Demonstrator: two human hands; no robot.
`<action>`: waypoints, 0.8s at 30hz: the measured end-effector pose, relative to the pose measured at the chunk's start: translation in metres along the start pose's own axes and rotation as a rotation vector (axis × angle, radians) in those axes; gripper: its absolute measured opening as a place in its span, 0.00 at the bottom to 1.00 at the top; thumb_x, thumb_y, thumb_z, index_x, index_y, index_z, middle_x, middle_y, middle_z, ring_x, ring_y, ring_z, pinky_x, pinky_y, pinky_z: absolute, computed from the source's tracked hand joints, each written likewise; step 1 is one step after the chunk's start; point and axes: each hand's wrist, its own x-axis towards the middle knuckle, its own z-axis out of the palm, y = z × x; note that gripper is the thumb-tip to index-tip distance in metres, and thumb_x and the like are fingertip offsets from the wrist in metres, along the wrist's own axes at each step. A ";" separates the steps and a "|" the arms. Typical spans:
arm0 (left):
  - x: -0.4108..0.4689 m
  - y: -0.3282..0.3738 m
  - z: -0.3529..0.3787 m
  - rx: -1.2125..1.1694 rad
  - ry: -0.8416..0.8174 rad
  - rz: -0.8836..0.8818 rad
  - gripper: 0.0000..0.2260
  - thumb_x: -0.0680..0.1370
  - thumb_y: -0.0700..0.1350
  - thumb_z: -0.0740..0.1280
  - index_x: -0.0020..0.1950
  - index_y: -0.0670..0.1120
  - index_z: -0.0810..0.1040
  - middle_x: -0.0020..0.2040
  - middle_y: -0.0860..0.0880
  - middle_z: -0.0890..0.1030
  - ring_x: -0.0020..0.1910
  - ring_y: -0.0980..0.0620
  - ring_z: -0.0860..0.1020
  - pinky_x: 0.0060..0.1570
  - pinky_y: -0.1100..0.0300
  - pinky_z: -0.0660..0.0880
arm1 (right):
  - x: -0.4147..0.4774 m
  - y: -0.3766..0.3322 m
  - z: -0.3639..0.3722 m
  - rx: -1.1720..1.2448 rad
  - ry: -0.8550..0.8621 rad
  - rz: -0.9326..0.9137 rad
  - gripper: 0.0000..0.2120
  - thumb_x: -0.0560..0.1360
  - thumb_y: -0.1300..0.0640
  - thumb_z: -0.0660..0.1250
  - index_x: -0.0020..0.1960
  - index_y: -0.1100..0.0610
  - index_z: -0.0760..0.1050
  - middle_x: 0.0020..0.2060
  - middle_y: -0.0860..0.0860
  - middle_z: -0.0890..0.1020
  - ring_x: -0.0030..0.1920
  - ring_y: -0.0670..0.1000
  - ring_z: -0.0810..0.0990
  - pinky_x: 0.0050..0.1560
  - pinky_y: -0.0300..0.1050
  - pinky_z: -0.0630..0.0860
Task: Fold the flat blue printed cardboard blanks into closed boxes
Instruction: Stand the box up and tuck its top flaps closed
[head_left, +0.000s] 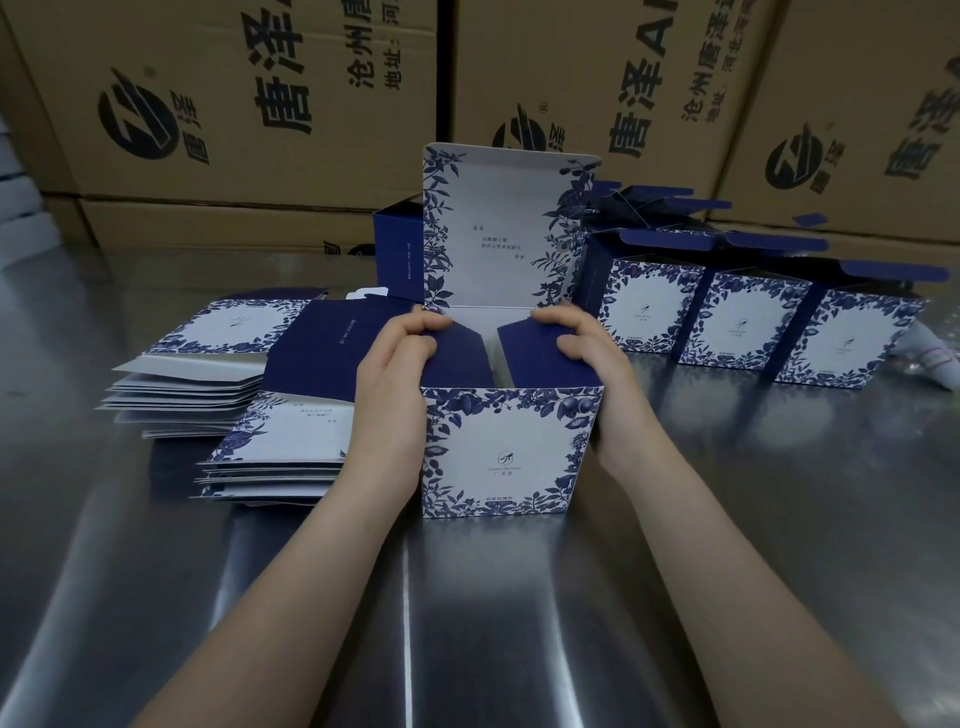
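Fingers of the left hand curl over the left flap of the box and pinch it. The right hand grips the right flap in the same way. Both dark blue flaps lean inward over the open top with a gap between them.

The box stands upright on the steel surface, in the middle and close to the person, its leaf-printed front facing the camera. Its lid stands straight up at the back, white inside with blue leaves down both sides. The hands and wrists cover the box's side walls.

To the left lie two stacks of blanks. The near stack is just beside the left wrist, and the far stack lies behind it and further left. A dark blue box stands behind the lid's left edge, partly hidden by it.

To the right, a row of three boxes stands with top flaps raised. More boxes stand behind them, partly hidden by the lid and the row. Brown cartons with black print wall off the back. At the right edge lies a white thing; what it is cannot be told.
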 end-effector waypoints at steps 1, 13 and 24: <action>-0.001 -0.001 0.000 -0.015 -0.009 -0.005 0.13 0.71 0.48 0.60 0.44 0.58 0.84 0.53 0.54 0.82 0.53 0.52 0.81 0.51 0.54 0.77 | -0.001 -0.001 0.000 -0.023 0.022 -0.025 0.16 0.68 0.56 0.61 0.51 0.48 0.81 0.68 0.45 0.71 0.66 0.46 0.72 0.61 0.46 0.74; -0.001 0.002 -0.003 -0.070 -0.068 0.083 0.24 0.82 0.37 0.59 0.68 0.65 0.72 0.70 0.59 0.74 0.69 0.63 0.71 0.70 0.55 0.68 | -0.004 -0.003 -0.002 -0.034 0.122 -0.252 0.19 0.80 0.65 0.61 0.62 0.44 0.72 0.58 0.46 0.79 0.62 0.43 0.77 0.57 0.31 0.73; 0.000 -0.004 -0.003 -0.180 -0.005 0.038 0.12 0.81 0.45 0.59 0.49 0.57 0.80 0.62 0.48 0.80 0.65 0.46 0.77 0.69 0.43 0.70 | -0.002 -0.002 0.002 0.014 0.140 -0.239 0.13 0.79 0.59 0.54 0.52 0.58 0.77 0.58 0.52 0.81 0.60 0.47 0.78 0.60 0.39 0.73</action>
